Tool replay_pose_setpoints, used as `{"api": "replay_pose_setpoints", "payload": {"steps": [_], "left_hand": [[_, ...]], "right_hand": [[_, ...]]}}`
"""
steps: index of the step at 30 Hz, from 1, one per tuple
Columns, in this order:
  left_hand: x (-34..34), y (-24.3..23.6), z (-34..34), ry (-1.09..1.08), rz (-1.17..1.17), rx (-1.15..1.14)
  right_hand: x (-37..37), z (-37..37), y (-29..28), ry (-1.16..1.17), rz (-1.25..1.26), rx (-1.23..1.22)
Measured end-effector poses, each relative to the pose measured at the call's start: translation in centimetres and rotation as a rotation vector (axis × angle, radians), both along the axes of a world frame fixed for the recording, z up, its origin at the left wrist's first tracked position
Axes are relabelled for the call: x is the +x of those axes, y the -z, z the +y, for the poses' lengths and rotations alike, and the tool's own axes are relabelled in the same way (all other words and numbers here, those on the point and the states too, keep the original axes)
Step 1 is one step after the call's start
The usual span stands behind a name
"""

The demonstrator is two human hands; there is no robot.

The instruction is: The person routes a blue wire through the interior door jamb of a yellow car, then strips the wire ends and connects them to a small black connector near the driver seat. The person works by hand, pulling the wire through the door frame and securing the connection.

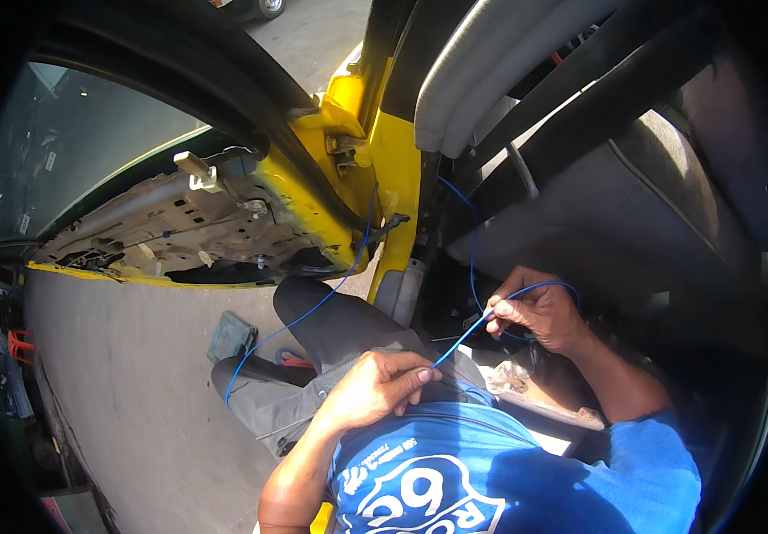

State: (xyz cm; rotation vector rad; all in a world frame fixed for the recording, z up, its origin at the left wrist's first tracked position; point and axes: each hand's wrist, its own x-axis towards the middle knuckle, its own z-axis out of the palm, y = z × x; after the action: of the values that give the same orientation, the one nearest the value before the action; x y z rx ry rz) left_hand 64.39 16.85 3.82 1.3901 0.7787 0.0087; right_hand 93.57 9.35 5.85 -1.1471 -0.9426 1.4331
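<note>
A thin blue wire [464, 337] is drawn fairly straight between my hands, in front of my lap. My left hand [377, 388] pinches it between thumb and fingers near my waist. Higher and to the right, my right hand [541, 310] has its fingertips closed on the same wire, which loops out over that hand. More blue wire runs down from the car's interior to my right hand. Another blue length hangs from the yellow door pillar area and curves over my knees. Where the wire's ends lie, I cannot tell.
On the left an open yellow car door [197, 218] shows its bare inner metal. The yellow door pillar [397, 187] rises ahead, beside a grey seat [482, 62]. A crumpled clear plastic bag [508, 377] lies right of my lap. A flat greenish object [232, 336] rests on the ground.
</note>
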Motion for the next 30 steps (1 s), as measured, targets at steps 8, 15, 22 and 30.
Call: {"api": "replay_pose_setpoints", "payload": {"steps": [8, 15, 22, 30], "left_hand": [[3.5, 4.3, 2.5, -0.283, 0.241, 0.832], [1.1, 2.2, 2.3, 0.109, 0.023, 0.818], [2.6, 1.2, 3.0, -0.197, -0.251, 0.814], [5.9, 5.4, 6.6, -0.346, -0.286, 0.519]], "right_hand": [[-0.8, 0.3, 1.2, 0.085, -0.244, -0.457], [-1.2, -0.3, -1.8, -0.199, -0.712, 0.102], [-2.4, 2.6, -2.2, -0.401, -0.657, -0.054], [-2.0, 3.1, -5.3, 0.13, -1.14, 0.344]]}}
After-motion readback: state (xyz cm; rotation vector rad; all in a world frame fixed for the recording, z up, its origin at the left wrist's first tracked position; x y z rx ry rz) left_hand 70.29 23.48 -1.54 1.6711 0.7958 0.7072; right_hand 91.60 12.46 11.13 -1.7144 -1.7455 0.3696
